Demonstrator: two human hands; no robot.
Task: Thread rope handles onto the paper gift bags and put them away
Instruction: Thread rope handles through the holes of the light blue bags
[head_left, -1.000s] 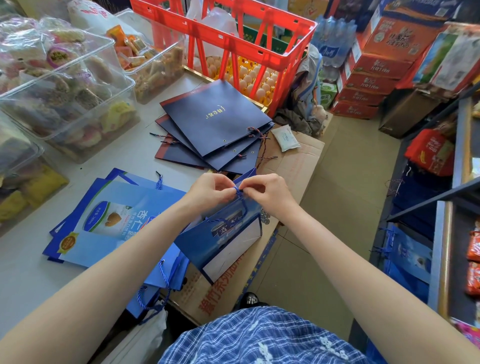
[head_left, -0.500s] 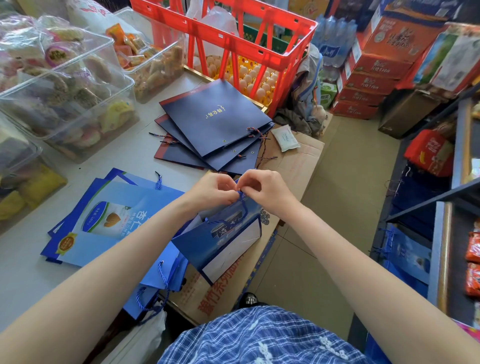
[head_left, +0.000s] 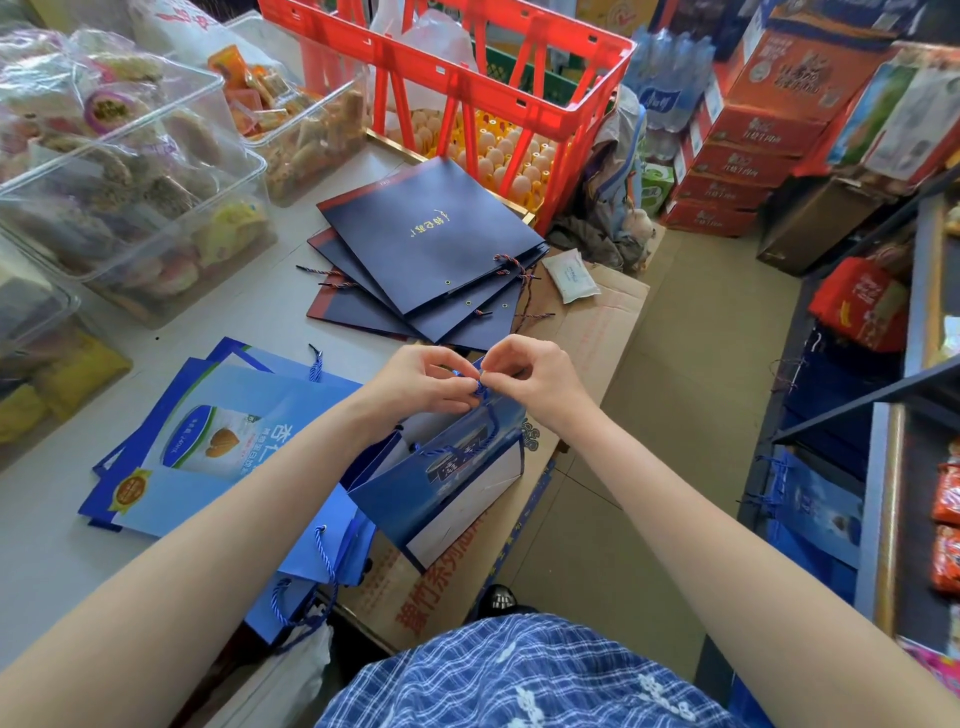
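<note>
A small blue gift bag (head_left: 441, 483) hangs tilted over the table's near edge. Its blue rope handle (head_left: 480, 388) rises from the bag's top corner, and both hands pinch it there. My left hand (head_left: 421, 382) pinches the rope from the left, my right hand (head_left: 524, 376) from the right, fingertips almost touching. A loop of the rope lies across the bag's face. Light blue printed bags (head_left: 208, 441) lie flat in a pile to the left, some with rope handles. Dark navy bags (head_left: 426, 260) lie fanned out further back.
Clear plastic bins of snacks (head_left: 130, 171) line the table's left side. A red crate (head_left: 467, 78) over egg trays stands at the back. A flattened cardboard box (head_left: 582, 338) lies to the right of the bags. Stacked red cartons (head_left: 743, 156) and a shelf (head_left: 883, 415) border the floor aisle.
Both hands stay together at the bag's top, working the rope end. They have lifted slightly, and the rope now shows between the fingertips.
</note>
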